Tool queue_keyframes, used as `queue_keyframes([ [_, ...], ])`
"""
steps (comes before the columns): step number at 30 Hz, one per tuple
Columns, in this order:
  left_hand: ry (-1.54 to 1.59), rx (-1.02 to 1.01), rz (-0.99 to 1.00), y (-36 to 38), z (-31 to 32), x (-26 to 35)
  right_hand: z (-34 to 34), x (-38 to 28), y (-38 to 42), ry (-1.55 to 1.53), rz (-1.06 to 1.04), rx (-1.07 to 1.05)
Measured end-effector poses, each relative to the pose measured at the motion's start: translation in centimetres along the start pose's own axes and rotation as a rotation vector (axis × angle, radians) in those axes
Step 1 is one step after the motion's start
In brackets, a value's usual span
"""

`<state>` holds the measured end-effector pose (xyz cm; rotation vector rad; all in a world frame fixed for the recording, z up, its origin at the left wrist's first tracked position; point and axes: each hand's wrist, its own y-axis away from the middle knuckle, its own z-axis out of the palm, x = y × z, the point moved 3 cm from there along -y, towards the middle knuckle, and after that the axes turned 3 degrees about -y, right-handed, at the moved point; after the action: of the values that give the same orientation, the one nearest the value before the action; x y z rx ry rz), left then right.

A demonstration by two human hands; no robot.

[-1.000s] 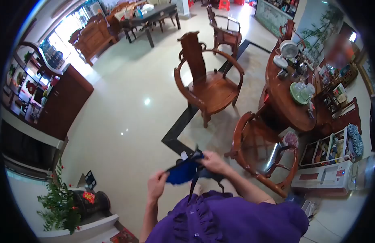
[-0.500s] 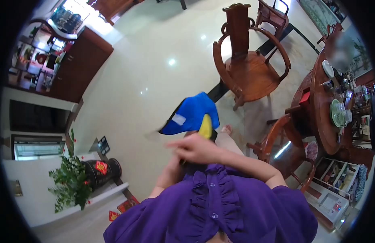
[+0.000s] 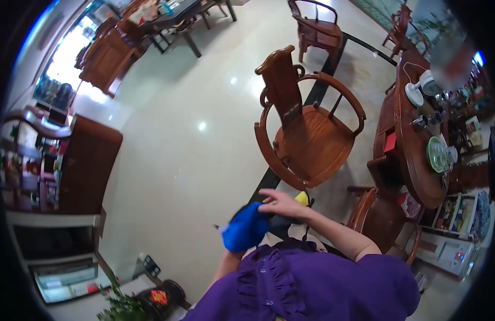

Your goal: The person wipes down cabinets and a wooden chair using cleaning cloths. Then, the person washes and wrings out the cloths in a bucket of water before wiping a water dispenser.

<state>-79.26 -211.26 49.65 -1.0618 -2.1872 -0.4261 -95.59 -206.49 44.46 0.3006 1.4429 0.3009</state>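
Note:
A blue cloth item with a dark edge is bunched in front of my purple top. It covers my left hand, and only the forearm below it shows. Just right of the cloth is my right hand, its fingers stretched out and apart, the lower fingertips at the cloth's upper right edge. Behind my right wrist a yellow piece with a dark border shows. Dark material lies below my right hand, partly hidden.
A wooden armchair stands ahead. At the right is a long wooden table with a green dish and a white fan. Another chair is near my right elbow. A cabinet and a plant are at left.
The view has shifted. The blue cloth, spread out and higher before, is now bunched and lower over my left hand. My right hand has moved to its right side.

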Motion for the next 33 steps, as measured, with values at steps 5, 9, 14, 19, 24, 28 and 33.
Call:
queue_keyframes([
  [5,0.040,-0.102,0.031,-7.7,-6.5,-4.4,2.1,-1.2,-10.8,0.083,0.019,-0.040],
  [9,-0.156,-0.103,0.229,-13.7,-11.2,-16.2,3.2,-3.3,-20.7,0.205,-0.140,0.212],
  [14,0.717,-0.143,-0.201,-20.3,-15.0,-33.4,3.0,-8.8,-27.2,0.113,-0.139,0.426],
  [19,1.302,0.186,-0.613,-31.8,-22.7,-34.9,-2.2,-6.2,-31.0,0.062,0.032,0.659],
  [24,1.294,0.221,-0.651,-42.8,-24.3,-34.6,-6.5,-7.0,-35.5,-0.349,0.135,0.610],
  [28,1.240,0.224,-0.668,-51.6,-24.9,-34.5,-11.3,-1.8,-39.1,-0.515,0.194,0.725],
  [33,1.043,0.030,-0.622,-62.5,-23.0,-36.8,-13.3,2.7,-34.1,-0.751,0.431,1.156],
])
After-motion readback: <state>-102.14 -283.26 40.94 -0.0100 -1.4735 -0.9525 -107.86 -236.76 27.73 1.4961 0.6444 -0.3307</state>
